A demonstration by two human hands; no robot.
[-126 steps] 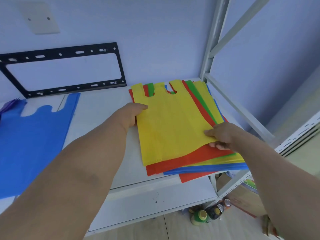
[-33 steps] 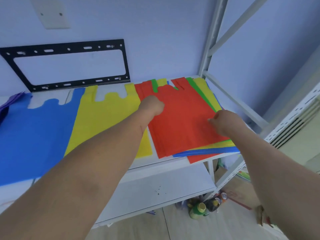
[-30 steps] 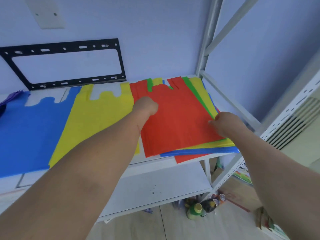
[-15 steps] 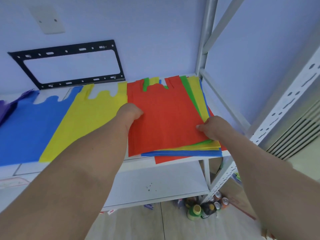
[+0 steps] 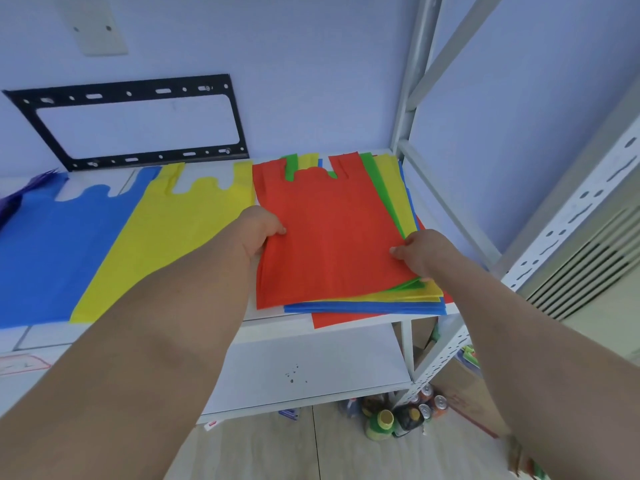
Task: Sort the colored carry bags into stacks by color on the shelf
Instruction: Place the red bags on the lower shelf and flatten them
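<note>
So the yellow bag point(image 5: 180, 237) is now parked beside the blue bag point(image 5: 59, 251), and both your left hand point(image 5: 258, 226) and right hand point(image 5: 420, 252) have gone from pressing to pinching the red bag point(image 5: 329, 233) atop the mixed pile point(image 5: 363, 306) — red stack next.

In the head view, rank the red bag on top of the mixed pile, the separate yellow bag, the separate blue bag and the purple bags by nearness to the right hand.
From the right hand:
1. Red bag, under its fingers, right end of the shelf.
2. Yellow bag, just left of the pile.
3. Blue bag, further left.
4. Purple bags, far left edge.
</note>
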